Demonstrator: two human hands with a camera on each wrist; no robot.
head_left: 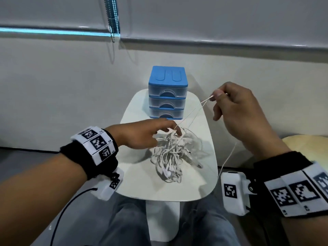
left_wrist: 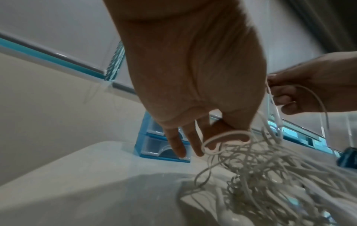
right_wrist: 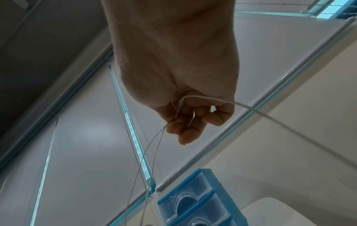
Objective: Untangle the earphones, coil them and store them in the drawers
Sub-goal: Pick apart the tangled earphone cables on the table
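Note:
A tangle of white earphones (head_left: pixel 171 157) (left_wrist: pixel 270 175) lies in the middle of the small white table (head_left: pixel 142 183). My left hand (head_left: pixel 150 134) (left_wrist: pixel 228 137) reaches over the pile and pinches a loop of cable at its top. My right hand (head_left: pixel 220 96) (right_wrist: pixel 179 122), raised to the right of the drawers, pinches a cable pulled up out of the pile; two strands (head_left: pixel 191 114) run taut down to the tangle and a loose end (head_left: pixel 229 157) hangs over the table's right edge. The blue drawer unit (head_left: pixel 167 93) (right_wrist: pixel 197 203) stands at the table's back, its three clear drawers closed.
A pale wall rises behind the table, with window blinds and a bead chain (head_left: pixel 113 16) above it. My knees (head_left: pixel 127 224) sit under the table's near edge. A cream cushion (head_left: pixel 307 142) lies at the right.

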